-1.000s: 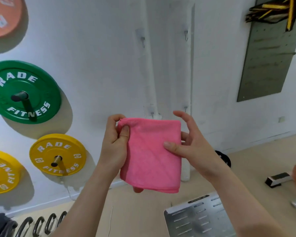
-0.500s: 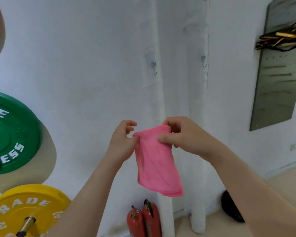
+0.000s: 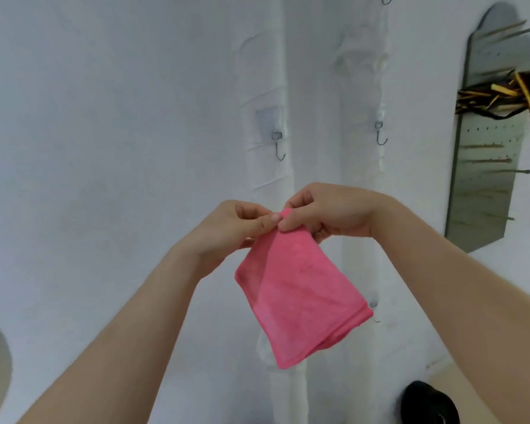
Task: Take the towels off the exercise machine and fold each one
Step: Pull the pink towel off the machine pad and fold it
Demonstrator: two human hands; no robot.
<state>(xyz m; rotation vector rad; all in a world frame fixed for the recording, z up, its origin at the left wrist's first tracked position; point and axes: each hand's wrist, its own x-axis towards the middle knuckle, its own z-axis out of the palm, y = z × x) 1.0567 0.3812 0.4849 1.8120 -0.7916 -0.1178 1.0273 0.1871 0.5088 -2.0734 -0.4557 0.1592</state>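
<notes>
Head view: left hand (image 3: 231, 228) and right hand (image 3: 328, 214) apparently pinch towel (image 3: 297, 298).

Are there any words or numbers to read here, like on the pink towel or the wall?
None to read.
The towel, pinched by the left hand and right hand, is plain.
The wall, its hooks and the pegboard show no writing.

Pink towel (image 3: 300, 301), folded into seemingly several layers, hangs tilted in mid-air, pinched at its narrow top
</notes>
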